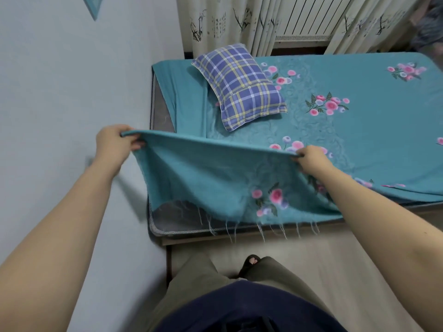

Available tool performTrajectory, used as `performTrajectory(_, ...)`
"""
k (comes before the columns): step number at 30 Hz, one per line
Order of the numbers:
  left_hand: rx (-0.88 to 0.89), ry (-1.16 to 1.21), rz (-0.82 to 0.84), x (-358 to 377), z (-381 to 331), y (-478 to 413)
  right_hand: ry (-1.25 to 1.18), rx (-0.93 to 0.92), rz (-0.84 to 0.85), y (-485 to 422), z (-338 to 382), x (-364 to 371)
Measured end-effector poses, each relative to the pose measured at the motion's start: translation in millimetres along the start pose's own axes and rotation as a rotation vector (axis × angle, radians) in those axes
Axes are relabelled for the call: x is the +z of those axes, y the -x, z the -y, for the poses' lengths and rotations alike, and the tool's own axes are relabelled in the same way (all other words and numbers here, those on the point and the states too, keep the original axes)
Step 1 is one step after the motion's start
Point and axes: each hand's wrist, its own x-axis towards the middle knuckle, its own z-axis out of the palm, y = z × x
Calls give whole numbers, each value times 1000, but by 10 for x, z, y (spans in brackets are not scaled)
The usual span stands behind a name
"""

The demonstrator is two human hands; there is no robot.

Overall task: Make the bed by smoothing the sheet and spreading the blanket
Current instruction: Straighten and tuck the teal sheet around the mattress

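Your left hand (115, 142) is clenched on the corner of the teal flowered sheet (203, 178), with the fingers curled under the hem and the thumb on top. It holds the corner up beside the wall (60, 92), out past the left side of the bed. Your right hand (310, 159) pinches the same hem further along, with the knuckles up and the fingertips tucked under the cloth. The edge runs taut between your two hands in a shallow sag.

Below that line the sheet hangs towards you as a loose flap. A cluster of pink flowers shows on it, and a fringe of pale threads dangles over the near edge of the bed. Because the corner is lifted, the grey mattress (167, 219) is bare at the near left corner and again in a strip along the wall side. Beyond your right hand the rest of the sheet lies flat over the bed, reaching the far edge.

The blue plaid pillow (242, 85) sits tilted on the sheet at the far left, well apart from both hands. Behind the bed hang the pale printed curtains (239, 20), with a white radiator (309, 17) between them. You are standing on the light wooden floor (335, 255) at the near side
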Motion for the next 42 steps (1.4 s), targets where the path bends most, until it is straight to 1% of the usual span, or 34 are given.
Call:
performTrajectory(1, 54, 6, -43, -42, -94, -70, -61, 5, -71, -69, 63, -74)
performTrajectory(3, 147, -60, -134, -150, -203, -154, -191, -17, -216, -130, 173, -199)
performTrajectory(5, 194, -139, -198, -257, -198, -104, -273, -59, -342, -82, 242, -249)
performTrajectory(7, 198, -198, -223, -307, -59, 71, -275, -89, -396, 21, 252, -194)
performTrajectory(9, 178, -296, -225, -285, 208, 306, -225, -124, -372, 152, 197, -34)
performTrajectory(11, 138, -360, -192, -236, 562, 535, -177, -158, -316, 278, 91, 195)
performTrajectory(14, 79, -508, -79, -146, 1101, 814, -132, -168, -159, 419, -108, 606)
performTrajectory(18, 125, -670, 75, 36, 1731, 1041, -60, -125, 33, 528, -329, 1187)
performTrajectory(21, 34, -766, 134, 210, 2264, 1174, 2, -108, 149, 586, -480, 1679)
performTrajectory(25, -108, -879, 258, 413, 2988, 1360, 28, -53, 291, 673, -680, 2330)
performTrajectory(30, -227, -928, 396, 568, 3725, 1665, 57, -6, 510, 857, -962, 3032)
performTrajectory(35, -449, -1025, 487, 801, 4092, 1815, 20, 26, 663, 922, -1199, 3493)
performTrajectory(37, -505, -1004, 513, 951, 4105, 1802, 68, 13, 735, 835, -1233, 3598)
performTrajectory(39, -540, -971, 536, 1123, 4074, 1740, 125, -42, 838, 700, -1234, 3644)
performTrajectory(40, -551, -959, 517, 1208, 4041, 1682, 145, -75, 873, 614, -1212, 3639)
performTrajectory(41, -554, -940, 465, 1293, 3991, 1606, 156, -106, 872, 508, -1174, 3616)
performTrajectory(42, -545, -900, 376, 1372, 3922, 1522, 152, -132, 832, 388, -1119, 3575)
